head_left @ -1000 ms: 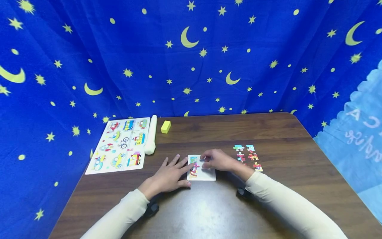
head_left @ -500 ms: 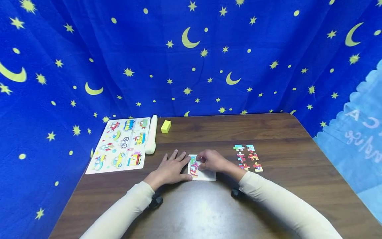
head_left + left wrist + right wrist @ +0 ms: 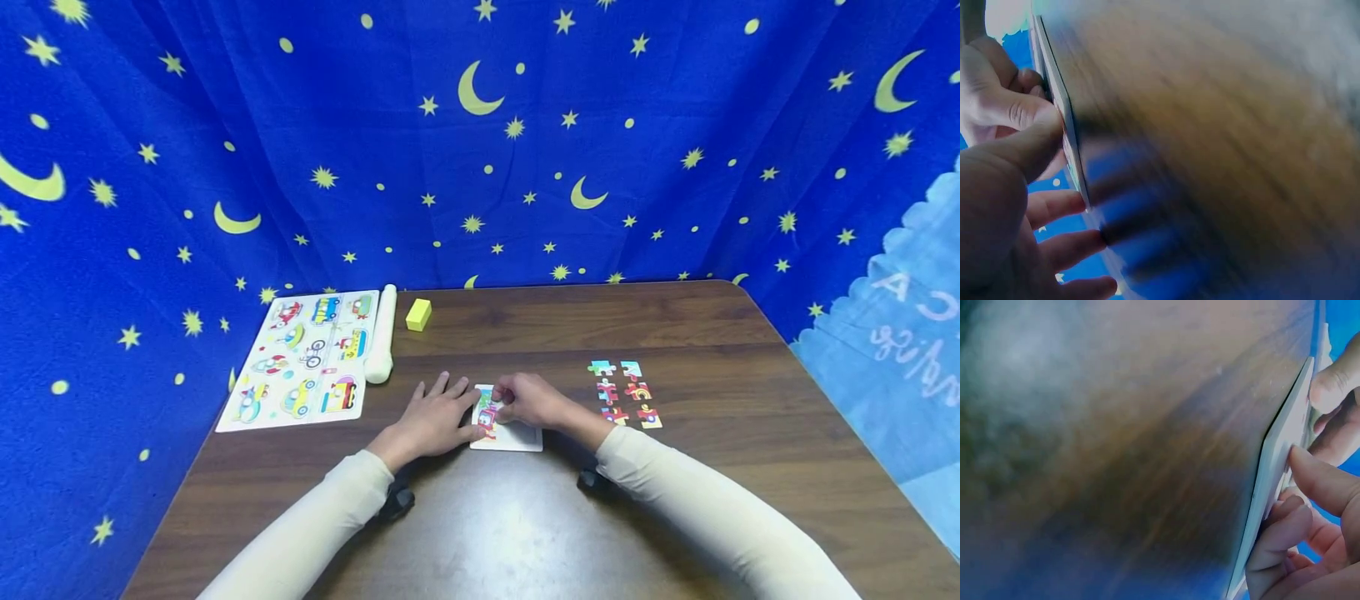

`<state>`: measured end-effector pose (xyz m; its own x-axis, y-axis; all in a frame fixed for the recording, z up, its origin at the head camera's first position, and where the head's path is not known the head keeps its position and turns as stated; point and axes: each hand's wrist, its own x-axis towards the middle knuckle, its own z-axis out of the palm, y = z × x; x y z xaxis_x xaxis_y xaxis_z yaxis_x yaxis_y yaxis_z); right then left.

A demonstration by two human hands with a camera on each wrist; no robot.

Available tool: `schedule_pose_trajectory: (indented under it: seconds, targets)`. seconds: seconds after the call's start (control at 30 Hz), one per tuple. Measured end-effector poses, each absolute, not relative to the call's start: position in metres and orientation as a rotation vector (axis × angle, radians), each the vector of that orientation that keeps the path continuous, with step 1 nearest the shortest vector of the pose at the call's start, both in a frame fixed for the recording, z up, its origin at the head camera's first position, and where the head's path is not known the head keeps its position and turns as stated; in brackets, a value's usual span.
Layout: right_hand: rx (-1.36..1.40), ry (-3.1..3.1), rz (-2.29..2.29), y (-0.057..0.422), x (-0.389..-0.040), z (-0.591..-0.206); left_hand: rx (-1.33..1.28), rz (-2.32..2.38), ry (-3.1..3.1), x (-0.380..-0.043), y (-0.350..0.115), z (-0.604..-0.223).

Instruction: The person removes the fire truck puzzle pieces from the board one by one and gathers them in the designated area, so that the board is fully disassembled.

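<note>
A small white puzzle board [image 3: 517,440] lies on the table, with jigsaw pieces forming a colourful red-vehicle picture [image 3: 486,418] along its left part. My left hand [image 3: 431,421] lies flat at the board's left side with fingers spread, its thumb pressing on the picture. In the left wrist view the thumb [image 3: 1044,134] reaches onto the board's face. My right hand [image 3: 532,402] is over the board with fingers curled, pinching a puzzle piece at the picture's right edge; the fingers mostly hide it. The right wrist view shows the thumb [image 3: 1319,481] right at the board [image 3: 1279,450].
Several loose jigsaw pieces [image 3: 639,392] lie in two columns to the right. At the back left are a large vehicle picture board [image 3: 262,404], a cream club-shaped stick [image 3: 381,354] and a yellow block [image 3: 418,315]. A blue star-patterned curtain [image 3: 405,142] hangs behind the table [image 3: 675,325].
My right hand has moved slightly left and down onto the picture, which now shows more of its vehicle. My left hand has shifted a little, its thumb coming onto the board.
</note>
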<state>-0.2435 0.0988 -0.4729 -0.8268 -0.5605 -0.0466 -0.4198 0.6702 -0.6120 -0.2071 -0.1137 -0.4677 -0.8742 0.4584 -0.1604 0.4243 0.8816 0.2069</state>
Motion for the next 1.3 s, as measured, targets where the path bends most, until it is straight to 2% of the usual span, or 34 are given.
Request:
schedule_pose_trajectory:
  seconds: [0.2, 0.5, 0.8, 1.07, 1.3]
  targets:
    - [-0.783, 2.644, -0.891, 0.098, -0.246, -0.473, 0.724, 0.213, 2.877, -0.204, -0.114, -0.467]
    - [-0.753, 2.627, -0.884, 0.099, -0.248, -0.471, 0.971, 0.177, 2.755, -0.191, -0.122, -0.462]
    - [-0.767, 2.602, -0.943, 0.095, -0.247, -0.474, 0.983, 0.154, 2.742, -0.190, -0.123, -0.460]
    - [-0.638, 2.705, -0.930, 0.094, -0.243, -0.472, 1.004, 0.159, 2.742, -0.191, -0.121, -0.461]
    - [-0.670, 2.720, -0.861, 0.091, -0.245, -0.471, 1.004, 0.161, 2.746, -0.191, -0.124, -0.459]
